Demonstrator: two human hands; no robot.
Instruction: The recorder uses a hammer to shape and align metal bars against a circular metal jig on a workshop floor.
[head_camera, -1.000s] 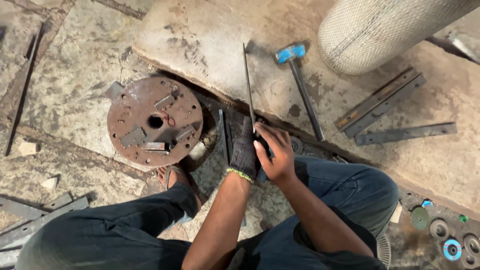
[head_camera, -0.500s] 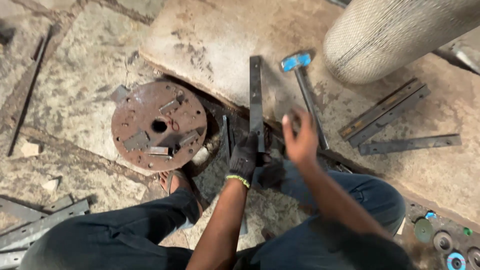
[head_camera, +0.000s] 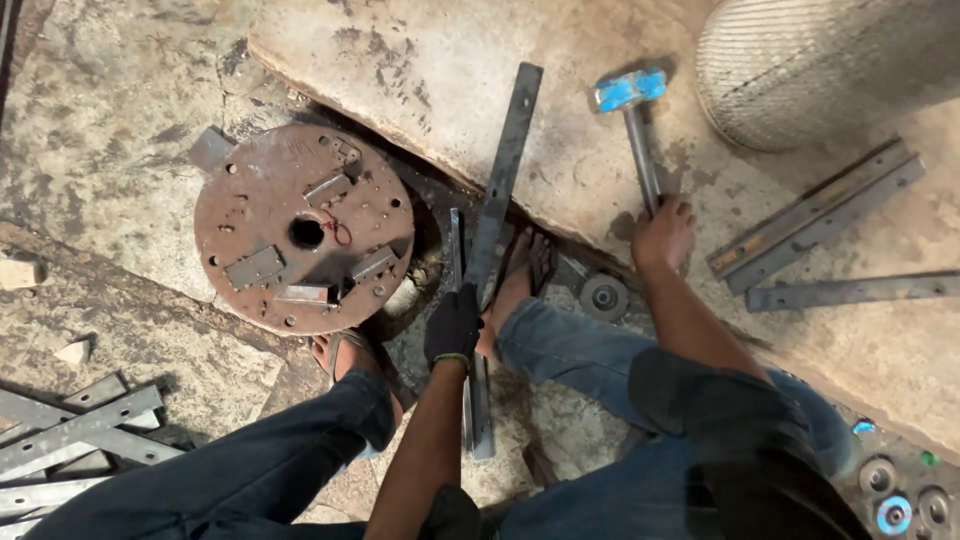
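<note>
My left hand (head_camera: 454, 325), in a black glove, grips a long flat steel bar (head_camera: 502, 180) that slopes from between my feet up onto the concrete slab. A second flat bar (head_camera: 459, 262) lies beside it. My bare right hand (head_camera: 662, 232) closes on the handle of a hammer with a blue head (head_camera: 630, 90), which lies on the slab. A round rusty steel plate (head_camera: 303, 228) with a centre hole and small welded blocks sits to the left of the bars. My sandalled feet rest next to the bars.
Flat steel bars lie on the slab at the right (head_camera: 815, 228) and in a pile at the lower left (head_camera: 70, 440). A large ribbed grey cylinder (head_camera: 830, 60) stands top right. Small round parts (head_camera: 893, 500) sit at the bottom right. A steel disc (head_camera: 605, 297) lies near my foot.
My right hand left the bar and moved right to the hammer handle. The bar turned from edge-on to flat, still held by my gloved left hand.
</note>
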